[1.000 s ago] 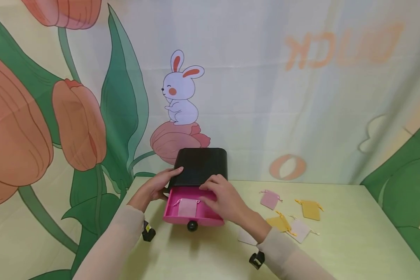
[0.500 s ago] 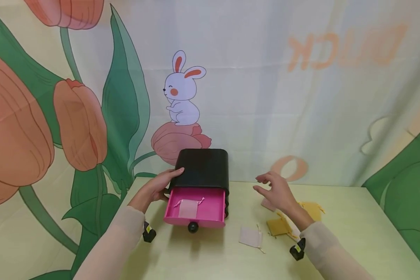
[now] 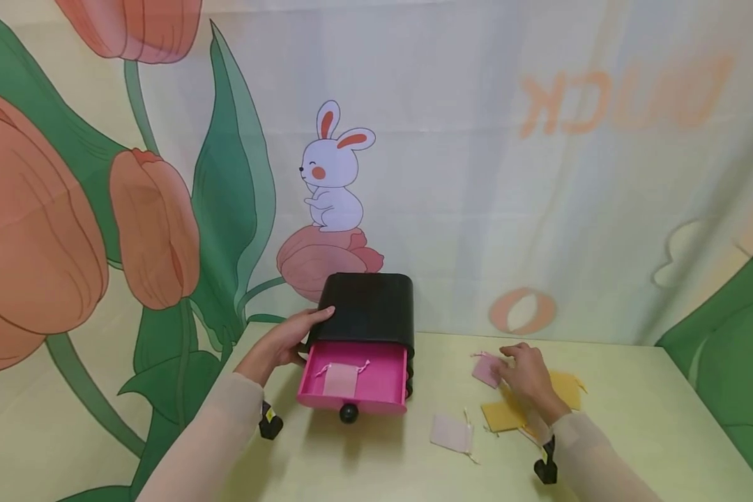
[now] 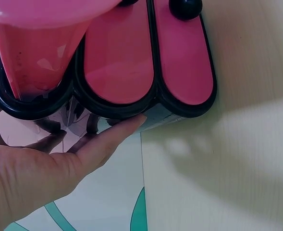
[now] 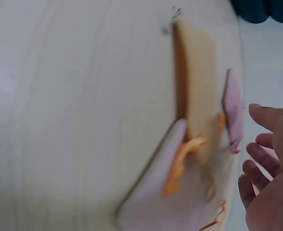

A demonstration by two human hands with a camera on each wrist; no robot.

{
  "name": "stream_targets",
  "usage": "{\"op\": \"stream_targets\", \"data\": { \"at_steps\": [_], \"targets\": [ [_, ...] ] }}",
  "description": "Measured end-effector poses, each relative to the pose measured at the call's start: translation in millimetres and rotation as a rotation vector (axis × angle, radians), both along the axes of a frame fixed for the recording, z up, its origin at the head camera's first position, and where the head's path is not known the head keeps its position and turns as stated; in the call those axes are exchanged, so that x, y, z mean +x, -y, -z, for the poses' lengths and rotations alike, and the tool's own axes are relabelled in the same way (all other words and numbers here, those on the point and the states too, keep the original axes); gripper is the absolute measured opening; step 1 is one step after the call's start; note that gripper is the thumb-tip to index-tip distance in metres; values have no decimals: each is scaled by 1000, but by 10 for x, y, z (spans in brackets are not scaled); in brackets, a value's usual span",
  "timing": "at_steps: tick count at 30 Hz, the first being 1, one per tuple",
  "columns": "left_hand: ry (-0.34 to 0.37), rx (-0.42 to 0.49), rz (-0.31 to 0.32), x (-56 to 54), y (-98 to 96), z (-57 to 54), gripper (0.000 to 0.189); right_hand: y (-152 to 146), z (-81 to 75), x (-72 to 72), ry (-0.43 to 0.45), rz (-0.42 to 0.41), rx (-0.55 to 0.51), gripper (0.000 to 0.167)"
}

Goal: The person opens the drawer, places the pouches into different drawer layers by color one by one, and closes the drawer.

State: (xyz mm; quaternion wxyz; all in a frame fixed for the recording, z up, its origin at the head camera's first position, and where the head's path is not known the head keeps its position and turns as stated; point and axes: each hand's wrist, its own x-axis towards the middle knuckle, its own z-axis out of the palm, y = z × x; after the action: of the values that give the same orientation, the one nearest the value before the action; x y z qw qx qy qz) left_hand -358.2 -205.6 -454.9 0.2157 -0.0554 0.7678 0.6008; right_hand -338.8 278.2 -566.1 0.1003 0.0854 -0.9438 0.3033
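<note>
A black drawer cabinet (image 3: 367, 307) with pink drawers stands at the back of the table. Its top drawer (image 3: 383, 373) is pulled out, and inside lies a pale pink drawstring pouch (image 3: 340, 381). My left hand (image 3: 282, 341) grips the cabinet's left side, thumb over the top edge. On the right, my right hand (image 3: 530, 376) hovers with loosely bent fingers, its fingertips right beside a pink drawstring pouch (image 3: 485, 370). Nothing shows between thumb and fingers in the right wrist view. Below that hand lie a yellow pouch (image 3: 502, 416) and a pale pouch (image 5: 155, 192), partly hidden by the wrist.
Another yellow pouch (image 3: 567, 390) lies to the right of the right hand. A whitish pouch (image 3: 452, 434) rests nearer the front, between cabinet and right arm. Behind the table hangs a printed curtain (image 3: 452, 174). The lower drawers (image 4: 119, 57) are pushed in.
My right hand has left the open drawer, swung right and come down over the loose pouches beside the pink one. The left hand keeps its hold on the cabinet.
</note>
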Motion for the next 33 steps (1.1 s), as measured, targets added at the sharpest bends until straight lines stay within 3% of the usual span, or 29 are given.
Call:
{"op": "stream_targets", "data": {
  "at_steps": [5, 10, 13, 17, 22, 26, 33],
  "targets": [
    [0, -6, 2, 2, -9, 4, 96, -68, 154, 4, 69, 61, 38, 38],
    [8, -5, 7, -2, -25, 5, 94, -94, 235, -17, 63, 69, 11, 21],
    [14, -2, 11, -5, -24, 6, 94, -94, 230, -39, 51, 56, -24, 8],
    [22, -6, 8, -4, -10, -2, 94, -67, 131, -31, 12, 15, -47, 8],
    [24, -14, 3, 9, -1, -32, 95, 17, -215, 9, -37, -96, -89, 6],
    [22, -12, 7, 14, -3, -40, 96, 155, -674, 82, -65, -200, -139, 6],
    [20, -14, 16, 6, -16, -39, 96, 553, -1455, 299, -88, -390, -129, 4]
  ]
}}
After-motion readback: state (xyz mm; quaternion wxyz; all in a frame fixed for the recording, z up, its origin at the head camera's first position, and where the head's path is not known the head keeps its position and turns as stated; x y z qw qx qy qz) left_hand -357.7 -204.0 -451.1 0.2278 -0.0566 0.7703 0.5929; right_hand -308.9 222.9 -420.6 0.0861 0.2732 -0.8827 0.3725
